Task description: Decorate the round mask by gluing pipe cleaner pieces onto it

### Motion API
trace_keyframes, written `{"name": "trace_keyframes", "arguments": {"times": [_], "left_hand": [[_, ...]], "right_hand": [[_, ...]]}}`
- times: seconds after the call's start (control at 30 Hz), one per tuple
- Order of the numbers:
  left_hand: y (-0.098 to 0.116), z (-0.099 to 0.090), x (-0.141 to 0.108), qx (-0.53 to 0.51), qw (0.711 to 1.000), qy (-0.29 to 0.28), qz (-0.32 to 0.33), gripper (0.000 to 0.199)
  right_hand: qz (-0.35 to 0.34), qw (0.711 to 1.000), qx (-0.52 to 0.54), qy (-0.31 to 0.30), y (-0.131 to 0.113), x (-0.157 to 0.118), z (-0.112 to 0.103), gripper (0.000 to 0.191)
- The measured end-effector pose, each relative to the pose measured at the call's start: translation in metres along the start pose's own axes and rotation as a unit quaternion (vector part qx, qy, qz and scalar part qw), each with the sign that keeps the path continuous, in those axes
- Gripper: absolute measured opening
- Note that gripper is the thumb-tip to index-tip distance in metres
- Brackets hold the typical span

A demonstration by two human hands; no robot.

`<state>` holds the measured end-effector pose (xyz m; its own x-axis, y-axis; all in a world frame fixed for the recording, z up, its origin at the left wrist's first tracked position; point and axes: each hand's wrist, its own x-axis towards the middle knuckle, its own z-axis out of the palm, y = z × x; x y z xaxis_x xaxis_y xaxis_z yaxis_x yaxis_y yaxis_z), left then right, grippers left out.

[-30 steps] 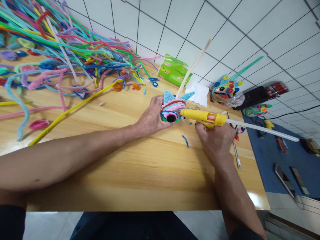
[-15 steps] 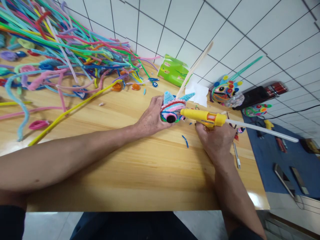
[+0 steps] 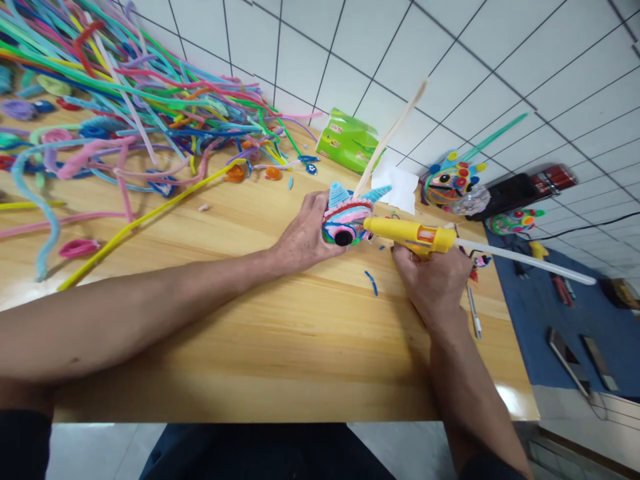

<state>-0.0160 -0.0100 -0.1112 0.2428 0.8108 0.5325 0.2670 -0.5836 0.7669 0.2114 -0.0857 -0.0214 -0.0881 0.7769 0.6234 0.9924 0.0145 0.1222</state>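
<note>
My left hand (image 3: 305, 237) is wrapped round the left side of a colourful pipe-cleaner figure (image 3: 350, 217) with blue ears, a large black-and-pink eye and a long pale stem rising from its top. In my right hand (image 3: 437, 277) is a yellow glue gun (image 3: 413, 235), its nozzle at the right side of the figure's face. A long white glue stick (image 3: 530, 260) juts out of the gun's back. Whether the nozzle touches the figure I cannot tell.
A large heap of pipe cleaners (image 3: 165, 107) covers the back left. Behind the figure lie a green packet (image 3: 347, 141) and white paper (image 3: 395, 187). Another decorated figure (image 3: 453, 180) stands back right. Near my right wrist is a pen (image 3: 474, 312); a blue scrap (image 3: 371, 283) lies in front.
</note>
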Motion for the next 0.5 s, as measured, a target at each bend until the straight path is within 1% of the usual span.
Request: {"name": "trace_keyframes", "arguments": {"times": [0.17, 0.3, 0.5], "left_hand": [[0.0013, -0.0009, 0.0002, 0.005, 1.0, -0.001, 0.0, 0.078], [0.0013, -0.0006, 0.0001, 0.004, 1.0, 0.002, -0.005, 0.075], [-0.0002, 0.0, 0.0007, 0.002, 1.0, 0.0, 0.0, 0.076]], "right_hand": [[0.007, 1.0, 0.004, 0.004, 0.0002, -0.001, 0.0018, 0.022], [0.013, 1.0, 0.002, -0.006, 0.002, -0.0011, 0.0013, 0.022], [0.008, 1.0, 0.003, 0.001, 0.0029, -0.0012, 0.0024, 0.022]]}}
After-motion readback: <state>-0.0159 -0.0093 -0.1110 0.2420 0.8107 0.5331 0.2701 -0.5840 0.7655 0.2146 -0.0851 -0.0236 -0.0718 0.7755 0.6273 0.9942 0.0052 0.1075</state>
